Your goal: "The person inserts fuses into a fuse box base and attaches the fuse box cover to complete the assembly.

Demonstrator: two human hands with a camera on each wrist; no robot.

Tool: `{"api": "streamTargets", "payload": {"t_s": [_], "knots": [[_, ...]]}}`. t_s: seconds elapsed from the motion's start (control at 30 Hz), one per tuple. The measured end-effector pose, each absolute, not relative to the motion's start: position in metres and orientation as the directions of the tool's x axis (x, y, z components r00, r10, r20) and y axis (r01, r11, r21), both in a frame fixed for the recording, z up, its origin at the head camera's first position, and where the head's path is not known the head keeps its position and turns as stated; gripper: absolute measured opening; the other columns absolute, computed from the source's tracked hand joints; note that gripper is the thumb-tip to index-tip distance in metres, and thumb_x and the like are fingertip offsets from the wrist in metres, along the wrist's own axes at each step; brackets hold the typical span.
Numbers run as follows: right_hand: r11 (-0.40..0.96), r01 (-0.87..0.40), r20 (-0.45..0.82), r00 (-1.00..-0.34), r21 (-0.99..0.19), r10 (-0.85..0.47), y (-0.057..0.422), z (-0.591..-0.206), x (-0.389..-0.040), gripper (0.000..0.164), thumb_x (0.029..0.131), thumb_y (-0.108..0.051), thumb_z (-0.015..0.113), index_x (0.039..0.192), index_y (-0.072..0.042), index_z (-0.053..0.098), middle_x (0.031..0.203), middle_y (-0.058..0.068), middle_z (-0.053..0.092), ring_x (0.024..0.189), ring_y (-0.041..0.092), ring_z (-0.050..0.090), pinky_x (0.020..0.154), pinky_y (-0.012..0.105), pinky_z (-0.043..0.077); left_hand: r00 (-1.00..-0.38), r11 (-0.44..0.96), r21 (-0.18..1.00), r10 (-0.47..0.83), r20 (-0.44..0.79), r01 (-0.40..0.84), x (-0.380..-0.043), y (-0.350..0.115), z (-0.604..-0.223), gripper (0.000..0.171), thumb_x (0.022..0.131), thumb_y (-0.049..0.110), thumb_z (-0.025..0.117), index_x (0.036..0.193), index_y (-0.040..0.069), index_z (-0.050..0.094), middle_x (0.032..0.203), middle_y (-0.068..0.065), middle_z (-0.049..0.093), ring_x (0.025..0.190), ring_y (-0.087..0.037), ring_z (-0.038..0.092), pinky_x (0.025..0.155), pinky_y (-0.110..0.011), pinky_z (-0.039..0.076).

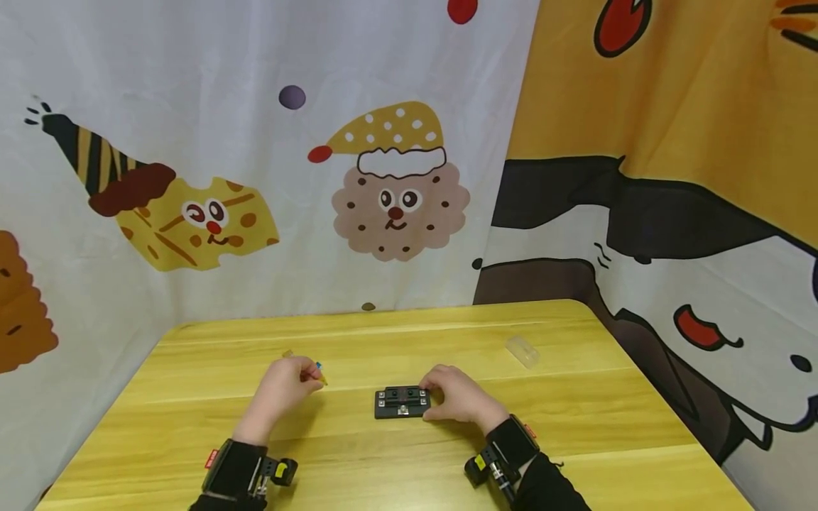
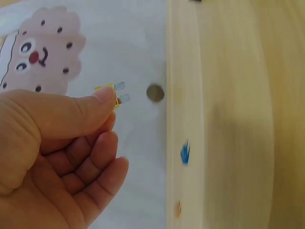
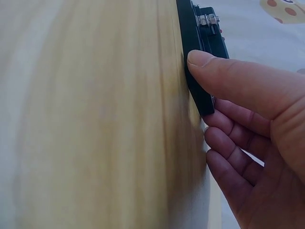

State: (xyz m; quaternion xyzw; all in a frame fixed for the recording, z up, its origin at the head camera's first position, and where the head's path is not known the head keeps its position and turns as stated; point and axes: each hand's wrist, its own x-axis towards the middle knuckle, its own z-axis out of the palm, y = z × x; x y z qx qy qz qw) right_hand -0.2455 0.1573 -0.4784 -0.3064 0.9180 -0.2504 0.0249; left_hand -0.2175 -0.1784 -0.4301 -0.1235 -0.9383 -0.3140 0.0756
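Note:
A small yellow blade fuse (image 2: 116, 101) with two metal prongs is pinched between the thumb and fingers of my left hand (image 1: 285, 387). The prongs point away from the fingertips in the left wrist view. Beyond that hand a blue item (image 2: 185, 153) and an orange-brown one (image 2: 177, 209) lie on the table, too blurred to make out. My right hand (image 1: 461, 396) grips the right end of a black fuse block (image 1: 402, 411), thumb on the near edge and fingers at the far side. The block lies on the table, with metal screw terminals on it.
A clear plastic cover (image 1: 522, 352) lies toward the back right of the wood-grain table (image 1: 358, 461). Cartoon-printed curtains (image 1: 224, 57) hang behind the table and to its right. Each wrist carries a strapped-on camera.

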Motion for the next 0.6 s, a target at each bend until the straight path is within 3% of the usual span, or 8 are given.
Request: {"api": "streamTargets", "payload": {"t_s": [0.6], "knots": [[0.686,-0.536,0.089,-0.814,-0.492,-0.573,0.156,-0.475,-0.245,0.045,0.074,-0.024,0.088,0.111,-0.009,0.068,0.108,0.001,0.061,0.1,0.021,0.058,0.093,0.04,0.047,-0.904,0.694,0.582,0.284,0.321,0.425,-0.23,-0.105,-0.439,0.016,0.08,0.0,0.079,0.076,0.01,0.068,0.07,0.007,0.059,0.064,-0.009,0.051,0.062,-0.028,0.045]]}}
